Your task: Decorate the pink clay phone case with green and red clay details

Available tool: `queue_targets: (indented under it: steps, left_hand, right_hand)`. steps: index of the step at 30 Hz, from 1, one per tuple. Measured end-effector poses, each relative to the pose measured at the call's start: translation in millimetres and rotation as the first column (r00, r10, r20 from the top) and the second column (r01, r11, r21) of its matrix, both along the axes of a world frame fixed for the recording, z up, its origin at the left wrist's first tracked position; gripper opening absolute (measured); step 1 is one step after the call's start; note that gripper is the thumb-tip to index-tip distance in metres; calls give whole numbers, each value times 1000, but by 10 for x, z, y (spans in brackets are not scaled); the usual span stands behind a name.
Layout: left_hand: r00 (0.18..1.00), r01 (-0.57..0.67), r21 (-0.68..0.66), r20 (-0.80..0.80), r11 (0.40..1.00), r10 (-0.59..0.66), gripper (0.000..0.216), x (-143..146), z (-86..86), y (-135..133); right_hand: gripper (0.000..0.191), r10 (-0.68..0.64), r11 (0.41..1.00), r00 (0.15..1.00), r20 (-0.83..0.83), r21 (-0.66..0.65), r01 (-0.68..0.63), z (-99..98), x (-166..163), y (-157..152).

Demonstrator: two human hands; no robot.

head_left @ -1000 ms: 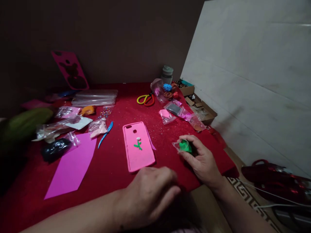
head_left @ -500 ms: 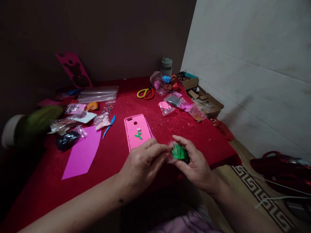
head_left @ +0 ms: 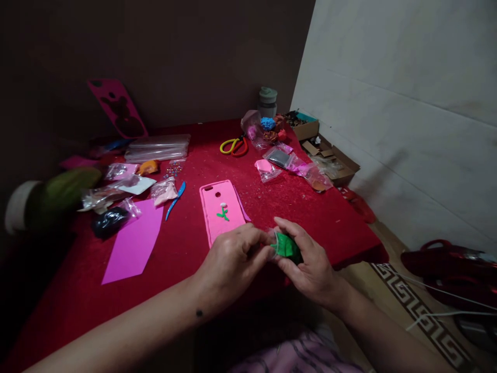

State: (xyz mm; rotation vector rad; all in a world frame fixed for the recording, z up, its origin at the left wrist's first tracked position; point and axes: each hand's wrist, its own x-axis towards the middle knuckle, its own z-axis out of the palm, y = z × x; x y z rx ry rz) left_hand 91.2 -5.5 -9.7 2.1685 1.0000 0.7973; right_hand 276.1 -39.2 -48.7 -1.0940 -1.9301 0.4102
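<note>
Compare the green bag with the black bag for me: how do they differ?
Colour: the green bag shows bright green contents; the black bag shows glossy black.
Support: the green bag is held in the right hand, with fingertips of the left hand at one end; the black bag lies untouched, partly over the purple sheet.
Both show some clear plastic.

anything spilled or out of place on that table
Yes: small specks are strewn over the red cloth beside the pink case, like loose crumbs, though too small to identify. Nothing looks clearly damaged.
</note>
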Motion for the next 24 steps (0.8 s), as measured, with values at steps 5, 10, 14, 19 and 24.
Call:
queue_targets:
  steps: [5,10,14,19,24]
  left_hand:
    - [999,8,31,40,999,-9,8,9,-30,-41]
    - [996,-5,-4,92,1000,6,5,34,-33,-76]
    - [993,-22,-43,119,999,27,9,36,-29,-85]
    - [975,-19,-264,207,964,76,11,24,-32,-81]
    - [940,39,-616,289,786,179,14,53,39,-65]
  right_hand:
    - [59,66,998,997,-46,7,-66,22,6,-11]
    - [50,147,989,985,-92,13,-146,52,20,-9]
    - [47,156,987,985,-77,41,-154,76,13,-3]
    - [44,69,992,998,-10,107,-68,46,1,-34]
    - [40,8,987,1000,7,162,-9,16,-14,-72]
